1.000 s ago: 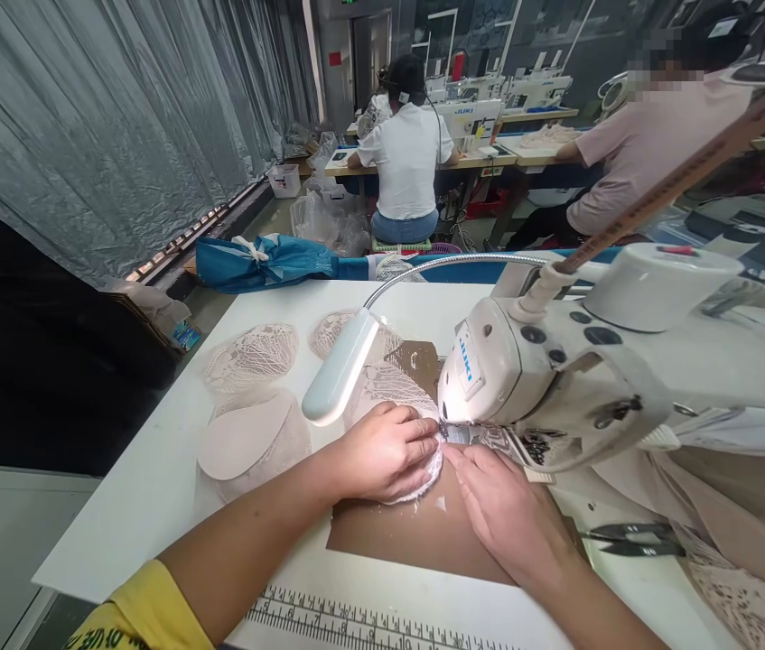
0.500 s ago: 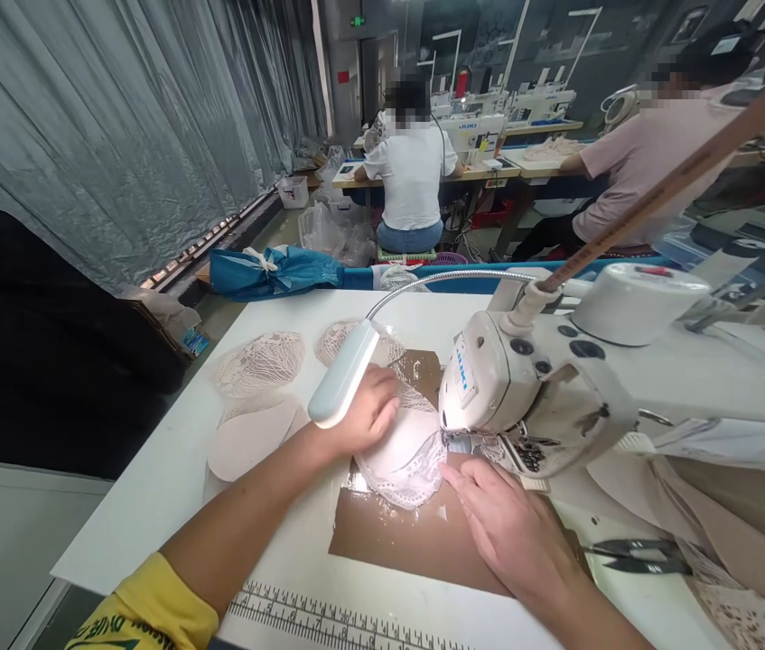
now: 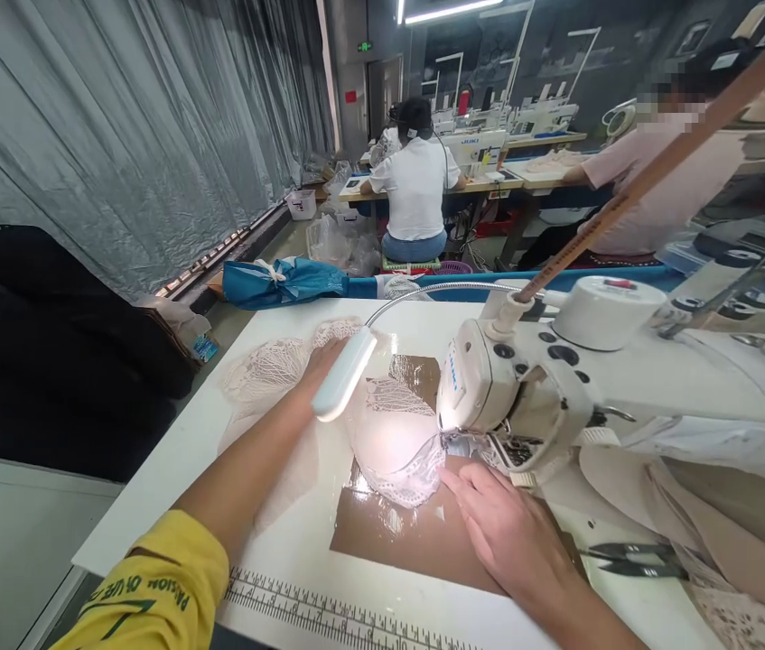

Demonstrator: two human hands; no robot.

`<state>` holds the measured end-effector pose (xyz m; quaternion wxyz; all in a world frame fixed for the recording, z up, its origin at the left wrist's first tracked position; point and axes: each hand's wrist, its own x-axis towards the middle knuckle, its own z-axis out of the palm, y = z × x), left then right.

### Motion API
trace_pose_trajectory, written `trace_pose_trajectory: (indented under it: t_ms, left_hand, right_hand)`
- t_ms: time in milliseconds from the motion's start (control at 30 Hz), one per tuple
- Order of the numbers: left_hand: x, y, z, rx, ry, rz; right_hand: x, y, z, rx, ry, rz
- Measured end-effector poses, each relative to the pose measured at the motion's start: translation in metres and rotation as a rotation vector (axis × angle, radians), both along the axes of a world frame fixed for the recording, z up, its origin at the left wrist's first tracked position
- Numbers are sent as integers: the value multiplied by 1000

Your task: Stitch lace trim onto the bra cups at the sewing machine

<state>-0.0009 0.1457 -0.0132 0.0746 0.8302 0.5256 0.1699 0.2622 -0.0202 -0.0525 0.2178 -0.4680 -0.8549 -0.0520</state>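
A padded bra cup with lace edging (image 3: 399, 442) lies under the needle area of the white sewing machine (image 3: 483, 379), on a brown sheet. My right hand (image 3: 508, 524) is closed at the cup's lower right edge, thumb and fingertips pinching the lace beside the presser foot. My left hand (image 3: 326, 359) reaches to the far side of the table, at the lace pieces (image 3: 274, 366) there. The lamp head (image 3: 345, 375) covers most of its fingers, so its grip is hidden. Sheer fabric (image 3: 287, 492) lies beneath my left forearm.
Black thread snips (image 3: 639, 558) lie right of my right hand. A ruler strip (image 3: 328, 618) runs along the front edge. Beige fabric pieces (image 3: 713, 533) are heaped at the right. Two people sit beyond the table, one in a white shirt (image 3: 415, 185).
My left hand has left the bra cup and moved away, up and to the left, to the far lace pieces. My right hand stays at the cup's edge. The view has shifted slightly.
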Motion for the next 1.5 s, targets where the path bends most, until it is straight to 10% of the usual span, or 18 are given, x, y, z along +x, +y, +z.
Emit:
trace_pose_trajectory:
  t_ms: [300,700,1500]
  left_hand:
    - [51,-86,15,38,62,-774]
    - [52,-86,-12,171,127,-836]
    - [61,-98,-13,81,88,-642]
  right_hand:
    - [2,0,2,2,34,26]
    - [-1,3,0,-29,-60,-26]
    - [-4,5,-4,117,-148,-149]
